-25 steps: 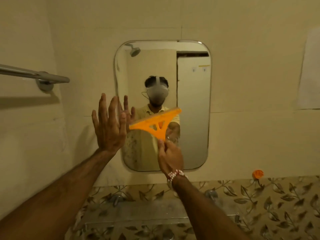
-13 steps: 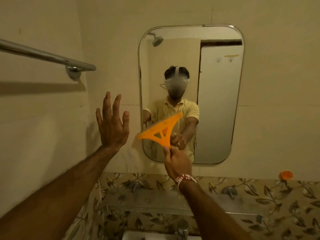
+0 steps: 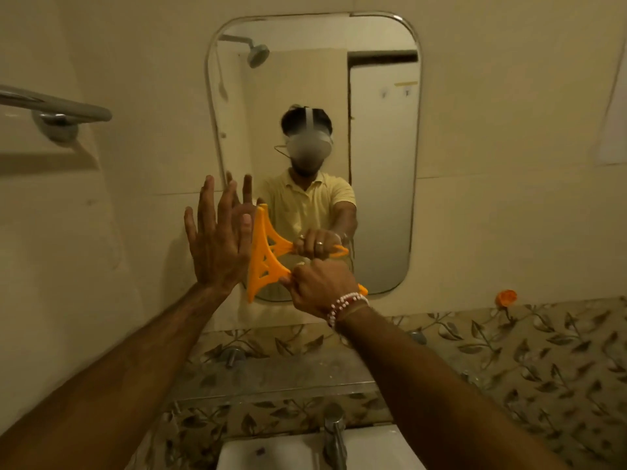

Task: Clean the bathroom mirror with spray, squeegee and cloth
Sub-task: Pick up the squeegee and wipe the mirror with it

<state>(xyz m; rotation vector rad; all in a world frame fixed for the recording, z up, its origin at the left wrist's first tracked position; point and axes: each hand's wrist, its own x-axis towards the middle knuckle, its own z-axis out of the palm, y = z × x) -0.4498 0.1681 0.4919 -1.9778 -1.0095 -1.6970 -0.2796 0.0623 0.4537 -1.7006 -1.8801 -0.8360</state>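
Cream wall tiles (image 3: 492, 130) surround the mirror (image 3: 380, 198) ahead of us, with leaf-patterned tiles (image 3: 509, 351) below it. Our left hand (image 3: 217, 245) is open at the mirror's lower left edge, its fingers (image 3: 205, 205) straight and spread, holding nothing; we cannot tell whether it touches the glass. Just right of those fingers stands the orange squeegee (image 3: 263, 259), blade edge nearly upright, and our right hand (image 3: 319, 286) has its fingers curled round the handle. We judge the step to be a sideways pull across the lower glass. To do it well, we should seat the whole blade flat, hold even pressure, and draw it away from the left fingers toward the far edge in one stroke. The left hand should be lifted clear so it leaves no prints.
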